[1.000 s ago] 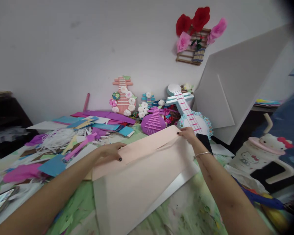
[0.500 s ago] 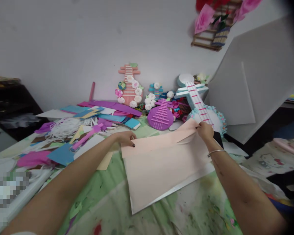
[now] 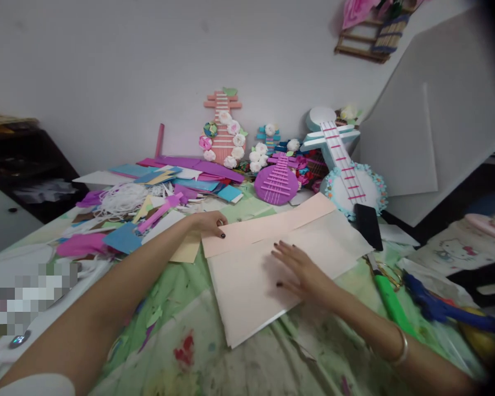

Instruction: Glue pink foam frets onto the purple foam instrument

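A large pale pink sheet lies on a green, paint-stained table cover, its far strip folded over toward me. My left hand pinches the left end of that folded strip, fingers closed on the paper. My right hand lies flat on the middle of the sheet with its fingers spread, holding nothing. A bracelet shows on my right wrist.
Scraps of coloured foam and paper pile up at the left rear. Craft guitars, purple, pink and white-blue, stand by the wall. A black phone, green-handled scissors and white boards are at the right.
My right hand let go of the sheet's far right corner and came down flat onto its middle. The fold now lies flatter. The view shifted left and down.
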Action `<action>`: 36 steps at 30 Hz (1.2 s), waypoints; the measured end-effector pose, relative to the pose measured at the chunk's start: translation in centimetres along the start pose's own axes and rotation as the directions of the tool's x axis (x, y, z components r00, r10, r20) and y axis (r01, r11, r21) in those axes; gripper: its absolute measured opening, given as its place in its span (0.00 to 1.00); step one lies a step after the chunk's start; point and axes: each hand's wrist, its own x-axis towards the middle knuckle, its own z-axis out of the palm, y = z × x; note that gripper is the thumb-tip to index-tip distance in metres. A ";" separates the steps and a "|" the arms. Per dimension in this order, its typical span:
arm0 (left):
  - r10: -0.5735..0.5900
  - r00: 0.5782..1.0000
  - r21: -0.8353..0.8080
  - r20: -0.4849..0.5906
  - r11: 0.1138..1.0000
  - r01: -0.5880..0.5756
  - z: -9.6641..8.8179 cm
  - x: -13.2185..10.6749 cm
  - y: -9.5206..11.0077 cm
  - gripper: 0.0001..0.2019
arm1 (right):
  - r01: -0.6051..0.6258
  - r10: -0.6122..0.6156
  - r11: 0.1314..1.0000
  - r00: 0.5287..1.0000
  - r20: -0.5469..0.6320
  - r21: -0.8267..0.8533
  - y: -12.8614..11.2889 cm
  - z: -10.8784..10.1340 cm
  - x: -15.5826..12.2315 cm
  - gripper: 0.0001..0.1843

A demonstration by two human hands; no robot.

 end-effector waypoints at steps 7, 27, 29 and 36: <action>0.068 0.990 0.147 -0.123 0.988 -0.050 1.0 1.4 0.2 0.14 | -0.089 0.091 0.996 0.981 0.174 -0.017 -2.8 2.6 -5.4 0.40; 0.094 0.739 0.337 -0.667 0.923 0.186 3.5 -8.2 1.8 0.04 | -0.063 0.080 0.984 0.992 0.102 -0.166 -3.2 4.1 -3.2 0.35; 0.162 0.767 0.397 -0.621 0.909 0.128 6.7 -11.5 3.3 0.05 | -0.078 0.088 0.984 0.995 0.055 -0.162 -3.0 4.4 -3.4 0.36; 0.726 0.576 0.807 -0.376 0.562 -0.181 14.5 -25.3 2.8 0.07 | -0.057 0.052 0.994 0.997 -0.049 -0.098 -3.4 4.4 -4.8 0.37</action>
